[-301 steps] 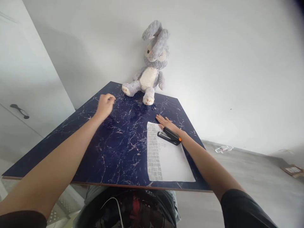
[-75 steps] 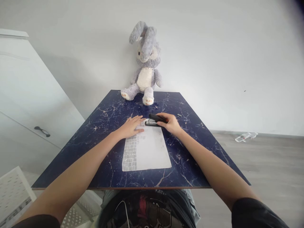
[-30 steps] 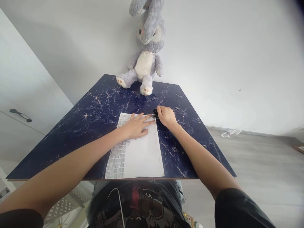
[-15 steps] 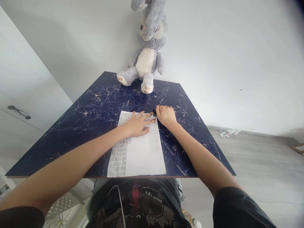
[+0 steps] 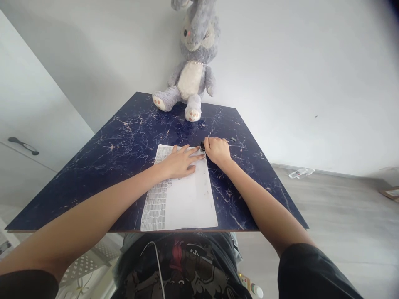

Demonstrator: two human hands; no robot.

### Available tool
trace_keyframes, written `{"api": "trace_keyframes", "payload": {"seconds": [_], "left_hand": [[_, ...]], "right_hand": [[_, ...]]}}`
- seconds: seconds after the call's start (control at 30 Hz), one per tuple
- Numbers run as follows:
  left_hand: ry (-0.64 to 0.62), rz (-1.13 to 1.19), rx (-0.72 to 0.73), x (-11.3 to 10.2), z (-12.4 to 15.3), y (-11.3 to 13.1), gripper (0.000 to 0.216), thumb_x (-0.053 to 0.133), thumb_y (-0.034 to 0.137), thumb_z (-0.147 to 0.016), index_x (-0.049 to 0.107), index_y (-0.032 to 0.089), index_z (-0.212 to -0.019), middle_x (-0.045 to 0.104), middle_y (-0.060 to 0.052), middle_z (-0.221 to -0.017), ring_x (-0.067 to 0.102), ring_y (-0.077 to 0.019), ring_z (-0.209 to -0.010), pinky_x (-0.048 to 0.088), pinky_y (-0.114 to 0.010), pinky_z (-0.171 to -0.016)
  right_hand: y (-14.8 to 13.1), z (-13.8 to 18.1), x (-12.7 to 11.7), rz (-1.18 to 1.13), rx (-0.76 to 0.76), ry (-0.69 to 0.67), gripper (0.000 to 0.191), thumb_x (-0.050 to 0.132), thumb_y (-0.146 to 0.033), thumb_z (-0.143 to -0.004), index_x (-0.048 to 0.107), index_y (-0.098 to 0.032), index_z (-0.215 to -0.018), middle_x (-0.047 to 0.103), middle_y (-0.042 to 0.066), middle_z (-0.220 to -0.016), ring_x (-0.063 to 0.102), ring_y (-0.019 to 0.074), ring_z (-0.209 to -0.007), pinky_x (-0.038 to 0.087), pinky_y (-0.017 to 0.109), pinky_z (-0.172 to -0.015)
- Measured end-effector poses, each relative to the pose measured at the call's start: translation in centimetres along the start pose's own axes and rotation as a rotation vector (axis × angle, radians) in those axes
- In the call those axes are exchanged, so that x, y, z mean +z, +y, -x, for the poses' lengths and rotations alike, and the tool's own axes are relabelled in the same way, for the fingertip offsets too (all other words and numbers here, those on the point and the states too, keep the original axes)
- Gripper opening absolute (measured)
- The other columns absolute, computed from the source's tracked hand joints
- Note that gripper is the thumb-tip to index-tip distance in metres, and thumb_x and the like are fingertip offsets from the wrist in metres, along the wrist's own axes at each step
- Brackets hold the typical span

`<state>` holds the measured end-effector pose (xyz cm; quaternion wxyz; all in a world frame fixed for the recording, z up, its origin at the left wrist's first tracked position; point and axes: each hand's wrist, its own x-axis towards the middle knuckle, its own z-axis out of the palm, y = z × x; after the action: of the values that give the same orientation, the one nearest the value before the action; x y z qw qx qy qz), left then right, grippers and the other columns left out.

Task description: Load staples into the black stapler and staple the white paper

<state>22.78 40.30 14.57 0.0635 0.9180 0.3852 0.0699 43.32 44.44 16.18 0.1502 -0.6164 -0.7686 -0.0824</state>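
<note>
Black plastic stapler: was clasped in right grip. White, rectangular, part-patterned paper sheet: lay beneath left grip, which was released, spread flat.

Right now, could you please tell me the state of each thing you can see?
Left hand: spread on the paper.
Right hand: closed around the black stapler.
Black stapler: mostly hidden; open or shut unclear.
Paper: lying on the blue table.
Plush rabbit: sitting at the table's far end.
White cabinet: appears shut.
Grey piece: lying on the table.
Clear package: on the floor.
</note>
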Motion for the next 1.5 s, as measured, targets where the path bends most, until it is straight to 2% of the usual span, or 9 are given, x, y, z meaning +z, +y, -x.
{"api": "trace_keyframes", "payload": {"seconds": [0.37, 0.5, 0.7, 1.0, 1.07, 1.17, 1.27, 1.33, 1.5], "left_hand": [[-0.018, -0.002, -0.014, -0.1, 0.0, 0.2, 0.058, 0.047, 0.037, -0.1, 0.043, 0.038, -0.157, 0.025, -0.005, -0.172, 0.026, -0.0442, -0.153, 0.017, -0.074, -0.118], [-0.03, 0.0, -0.015, -0.2, 0.1, 0.2, 0.057, 0.045, 0.038, -0.101, 0.042, 0.037, -0.158, 0.023, -0.005, -0.173, 0.024, -0.0454, -0.153, 0.017, -0.075, -0.117], [-0.045, 0.0, -0.011, -0.4, 0.1, 0.1, 0.059, 0.043, 0.04, -0.102, 0.036, 0.04, -0.161, 0.017, -0.002, -0.174, 0.023, -0.0437, -0.154, 0.017, -0.073, -0.118], [-0.04, 0.025, 0.001, -0.4, 0.3, 0.1, 0.055, 0.042, 0.044, -0.104, 0.041, 0.038, -0.158, 0.022, -0.005, -0.173, 0.022, -0.0436, -0.156, 0.018, -0.074, -0.118], [0.051, 0.085, -0.013, -0.7, 0.2, -0.1, 0.051, 0.042, 0.045, -0.104, 0.049, 0.034, -0.153, 0.031, -0.006, -0.17, 0.03, -0.0403, -0.152, 0.023, -0.068, -0.119], [0.372, 0.23, -0.137, -1.6, 0.0, -1.1, 0.045, 0.031, 0.04, -0.108, 0.067, 0.021, -0.128, 0.058, -0.011, -0.146, 0.053, -0.0293, -0.134, 0.038, -0.05, -0.115], [0.67, 0.296, -0.305, -2.2, 0.0, -3.0, 0.045, 0.029, 0.035, -0.109, 0.07, 0.019, -0.099, 0.067, -0.01, -0.114, 0.062, -0.0248, -0.112, 0.046, -0.041, -0.105], [0.75, 0.315, -0.392, -2.2, 0.1, -4.3, 0.041, 0.034, 0.032, -0.107, 0.069, 0.02, -0.089, 0.066, -0.009, -0.103, 0.063, -0.0243, -0.103, 0.048, -0.04, -0.101], [0.759, 0.382, -0.472, -1.8, 0.1, -5.5, 0.036, 0.039, 0.028, -0.103, 0.066, 0.021, -0.081, 0.063, -0.007, -0.097, 0.063, -0.0233, -0.097, 0.049, -0.039, -0.097]], "right_hand": [[-0.8, 0.8, 0.6, 0.109, -0.168, 0.014, 0.051, 0.027, -0.03, -0.111, 0.073, -0.01, -0.099, 0.072, 0.02, -0.105, 0.063, 0.0313, -0.101, 0.036, 0.042, -0.092], [0.0, 0.6, -0.3, 0.048, -0.142, -0.032, 0.051, 0.025, -0.034, -0.112, 0.07, -0.015, -0.101, 0.072, 0.016, -0.105, 0.064, 0.0286, -0.097, 0.039, 0.036, -0.083], [3.9, 0.2, -2.4, -0.06, -0.262, -0.215, 0.028, 0.059, -0.045, -0.101, 0.059, -0.023, -0.118, 0.073, 0.008, -0.109, 0.067, 0.0262, -0.089, 0.036, 0.028, -0.068], [6.9, -0.1, -2.0, -0.066, -0.073, -0.179, 0.036, 0.067, -0.044, -0.093, 0.057, -0.02, -0.119, 0.073, 0.01, -0.095, 0.067, 0.0284, -0.08, 0.04, 0.03, -0.066], [6.9, 0.0, -1.9, -0.082, 0.003, -0.134, 0.033, 0.069, -0.041, -0.091, 0.059, -0.02, -0.114, 0.072, 0.011, -0.095, 0.067, 0.0286, -0.08, 0.042, 0.031, -0.066], [5.9, 0.2, -2.3, -0.101, 0.137, 0.029, 0.026, 0.064, -0.038, -0.094, 0.059, -0.019, -0.11, 0.072, 0.013, -0.098, 0.068, 0.0308, -0.085, 0.045, 0.034, -0.069], [2.9, 0.8, -2.9, -0.262, 0.051, 0.099, 0.026, 0.058, -0.039, -0.098, 0.057, -0.019, -0.115, 0.072, 0.013, -0.103, 0.068, 0.0281, -0.087, 0.047, 0.033, -0.07], [-0.1, 1.4, -3.0, -0.359, -0.053, 0.033, 0.025, 0.057, -0.039, -0.098, 0.056, -0.02, -0.115, 0.073, 0.011, -0.102, 0.067, 0.0249, -0.082, 0.047, 0.031, -0.068], [-6.2, 2.8, -1.9, -0.319, -0.223, -0.14, 0.019, 0.06, -0.03, -0.093, 0.057, -0.022, -0.11, 0.073, 0.01, -0.105, 0.069, 0.0255, -0.088, 0.045, 0.03, -0.07]]}}
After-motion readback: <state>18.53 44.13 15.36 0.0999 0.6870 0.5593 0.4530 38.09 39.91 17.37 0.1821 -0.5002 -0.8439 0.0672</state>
